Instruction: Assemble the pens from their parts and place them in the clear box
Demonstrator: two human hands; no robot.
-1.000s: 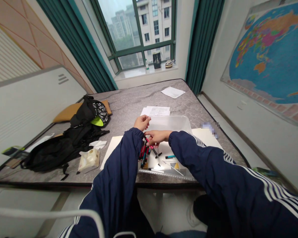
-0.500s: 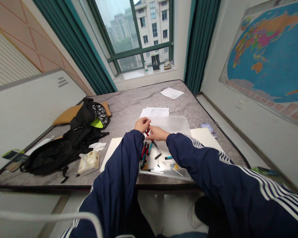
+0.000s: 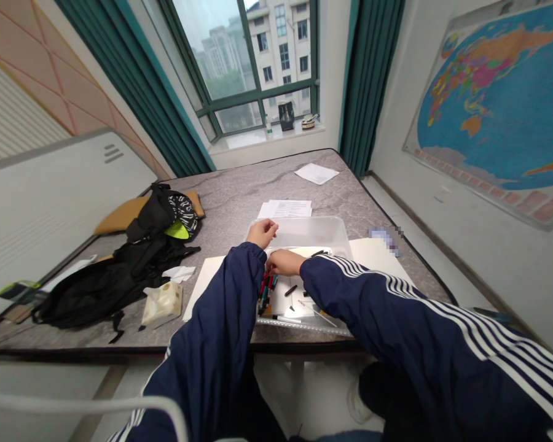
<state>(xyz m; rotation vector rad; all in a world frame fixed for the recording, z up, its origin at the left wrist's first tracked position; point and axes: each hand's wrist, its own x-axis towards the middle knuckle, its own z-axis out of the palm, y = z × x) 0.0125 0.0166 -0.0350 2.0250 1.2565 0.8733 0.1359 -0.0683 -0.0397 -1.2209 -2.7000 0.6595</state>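
Note:
My left hand (image 3: 262,233) hovers by the far left part of a clear plastic bin (image 3: 311,228), fingers pinched together; anything between them is too small to make out. My right hand (image 3: 286,262) reaches down inside the bin's left side, its fingers curled closed on a pen that shows only as a bit of red under the fingertips. Directly below it lies a bunch of red, teal and black pens (image 3: 267,294), side by side. To their right, a black pen cap (image 3: 290,290) and thin pen parts (image 3: 325,317) are scattered on the bin's floor.
Printed sheets (image 3: 286,209) lie behind the bin, and another paper (image 3: 317,173) is farther back. Cream boards (image 3: 205,279) stick out beneath the bin. On the left are a tissue pack (image 3: 163,304), a black backpack (image 3: 92,285) and a patterned cap (image 3: 183,212).
My hands met over the bin around a red pen half a second ago. Since then my right hand has moved down and left to the bunch of pens, while my left hand stayed nearly still.

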